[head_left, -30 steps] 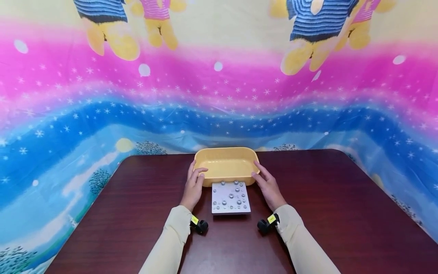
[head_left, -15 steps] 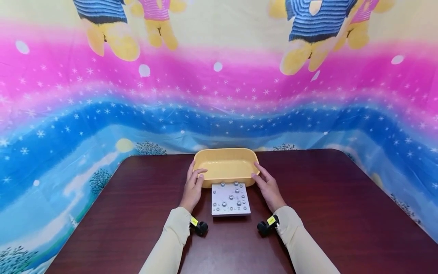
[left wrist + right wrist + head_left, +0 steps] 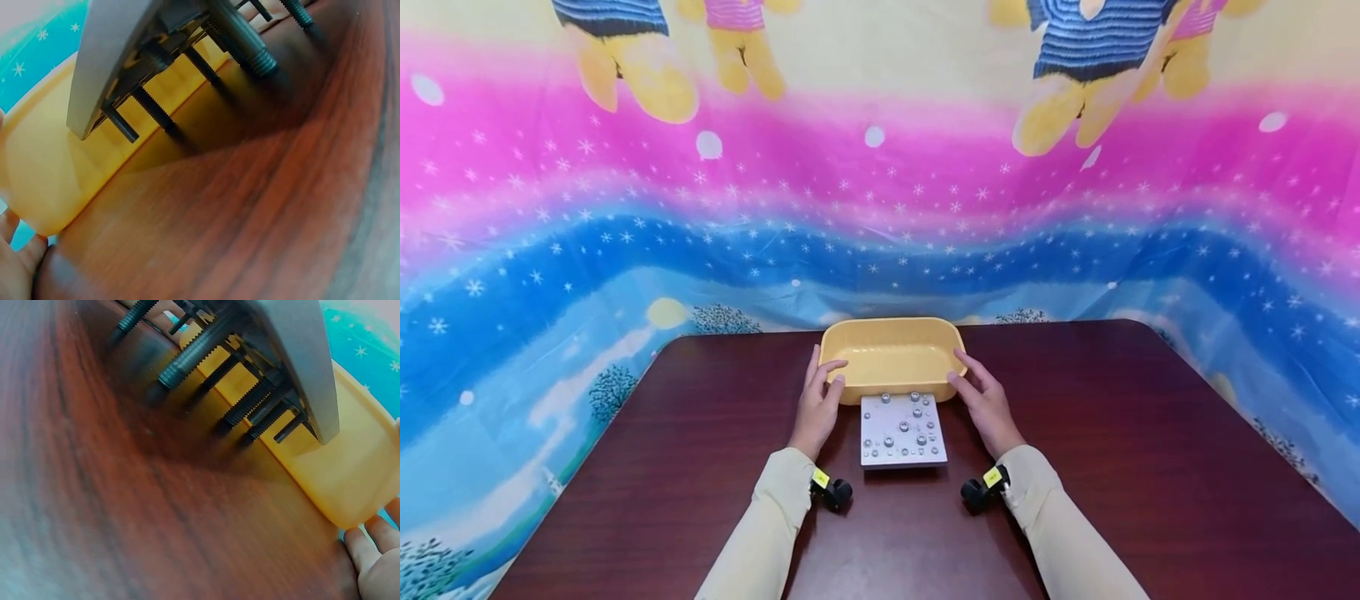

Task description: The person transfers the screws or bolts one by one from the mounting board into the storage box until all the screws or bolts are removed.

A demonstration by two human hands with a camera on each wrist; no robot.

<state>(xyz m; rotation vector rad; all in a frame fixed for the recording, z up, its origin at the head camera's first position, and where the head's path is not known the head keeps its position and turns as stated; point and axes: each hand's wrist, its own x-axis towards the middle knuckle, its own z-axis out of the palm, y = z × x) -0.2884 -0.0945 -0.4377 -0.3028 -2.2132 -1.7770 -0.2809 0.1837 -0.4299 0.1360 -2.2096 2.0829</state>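
"Left hand [image 3: 816,411] and right hand [image 3: 990,410]?"
"Both with fingers loosely spread, touching opposite ends of the yellow oblong basin [image 3: 892,333]."
"And that?"
"Upright on the reddish-brown table [image 3: 1112,467], just behind the square silver metal plate [image 3: 891,423]."

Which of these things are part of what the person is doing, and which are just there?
Seemingly part of it:
yellow tray, touched at its ends by left hand and right hand
metal plate with bolts, just in front, perhaps

Just there:
brown table
patterned backdrop
wrist cameras
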